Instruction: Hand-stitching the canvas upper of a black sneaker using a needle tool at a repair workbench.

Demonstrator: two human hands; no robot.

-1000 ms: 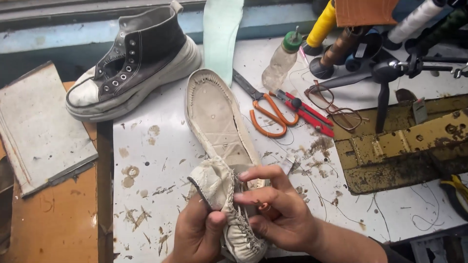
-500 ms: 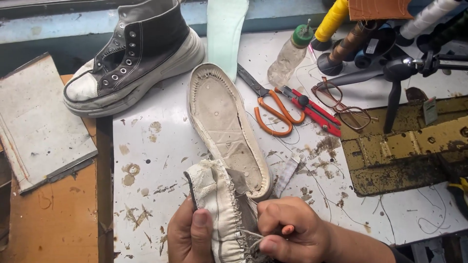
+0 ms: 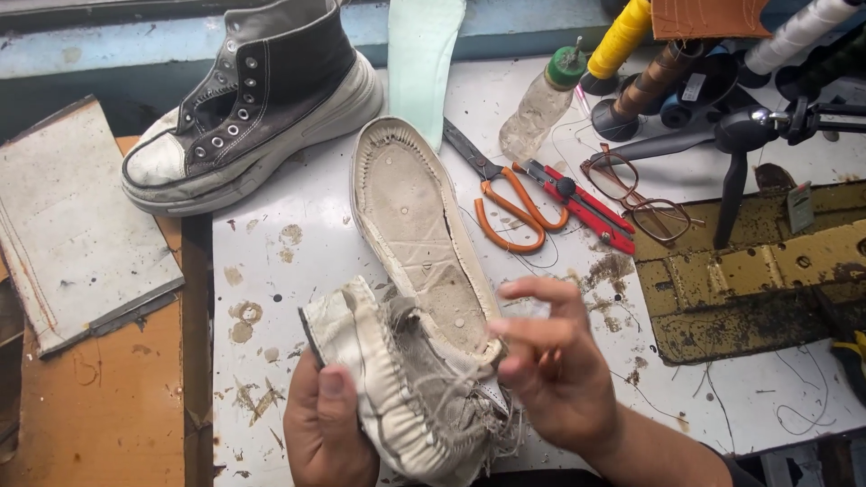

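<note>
A person's left hand (image 3: 325, 424) closes around the heel end of a worn, dirty-white shoe upper (image 3: 406, 397), thumb pressed flat on its folded edge, low on the white counter (image 3: 271, 271). The right hand (image 3: 550, 370), just right of the upper, is loosely curled, fingertips pinched together beside the frayed threads at the seam; its blur hides whether it grips a thread. The upper is peeled back and crumpled, its stitch line ragged with loose grey fibres, and it remains joined to a pale rubber sole (image 3: 410, 216) that runs up and away from it, inner face up, with a row of stitch holes around its rim. Right of the sole lie orange-handled scissors (image 3: 505, 203), a red-handled cutter (image 3: 577, 203) and a pair of spectacles (image 3: 636, 194). A black high-top sneaker (image 3: 253, 99) with a thick white sole stands up and left of the sole, a pale green insole (image 3: 424, 54) directly above it. The counter's left edge runs just left of the upper, with an orange surface (image 3: 90, 406) beyond; a bare, paint-flecked stretch lies between that edge and the sole.
</note>
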